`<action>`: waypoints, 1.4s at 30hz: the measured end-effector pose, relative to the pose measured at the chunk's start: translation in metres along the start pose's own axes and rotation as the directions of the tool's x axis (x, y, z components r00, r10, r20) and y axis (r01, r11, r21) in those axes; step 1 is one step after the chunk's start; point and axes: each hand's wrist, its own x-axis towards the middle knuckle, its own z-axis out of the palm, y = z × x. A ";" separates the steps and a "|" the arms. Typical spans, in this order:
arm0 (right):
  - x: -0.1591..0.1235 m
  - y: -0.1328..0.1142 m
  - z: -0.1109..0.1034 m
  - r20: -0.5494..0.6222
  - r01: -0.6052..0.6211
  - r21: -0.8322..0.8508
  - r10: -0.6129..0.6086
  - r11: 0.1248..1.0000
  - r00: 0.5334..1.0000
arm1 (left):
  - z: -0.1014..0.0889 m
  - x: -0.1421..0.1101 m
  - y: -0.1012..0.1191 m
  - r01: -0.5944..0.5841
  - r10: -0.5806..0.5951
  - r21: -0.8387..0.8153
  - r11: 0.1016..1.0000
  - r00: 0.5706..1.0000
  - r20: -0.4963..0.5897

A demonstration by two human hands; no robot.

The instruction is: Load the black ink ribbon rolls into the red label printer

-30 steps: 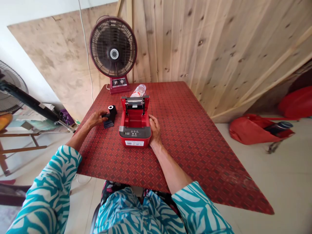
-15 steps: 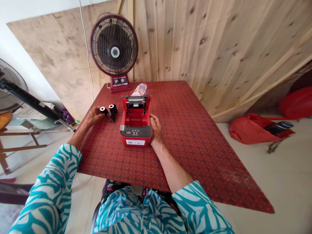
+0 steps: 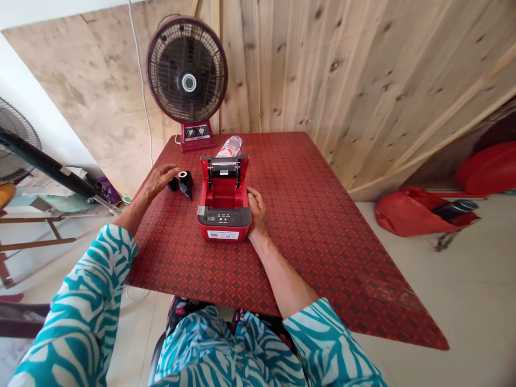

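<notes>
A red and dark grey label printer [image 3: 224,216] sits on the table, lid raised, its red inner bay showing. My right hand [image 3: 257,212] is curled against the printer's right side, steadying it; part of the fingers is hidden. To the printer's left lies a black ribbon on two rolls, the right ribbon roll [image 3: 185,183] showing its white core. My left hand [image 3: 160,179] is over the left roll, with fingers stretched towards the right one and mostly covering the left. Whether those fingertips touch the ribbon I cannot tell.
A clear plastic bottle [image 3: 230,147] lies behind the printer. A dark red fan [image 3: 187,80] stands at the back left of the patterned red table [image 3: 314,242]. On the floor at right is a red bag [image 3: 407,212]. A wooden wall [image 3: 282,64] rises behind.
My left hand has moved from the left ribbon roll's outer side up over it, its fingers now extended to the right. My right hand and the printer stay in place.
</notes>
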 end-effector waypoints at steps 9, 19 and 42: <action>0.001 -0.001 0.002 0.006 0.015 0.014 -0.015 1.000 1.000 | 0.016 0.022 0.015 0.013 -0.068 0.381 0.924 0.989 0.129; 0.003 -0.005 0.006 0.000 0.011 0.058 -0.011 0.998 1.000 | -0.020 -0.017 0.042 -0.188 0.170 -0.270 0.944 0.981 -0.088; 0.008 -0.006 0.014 -0.016 0.043 0.046 -0.043 0.998 0.999 | 0.058 -0.042 0.143 -0.557 0.205 0.492 0.669 0.775 0.598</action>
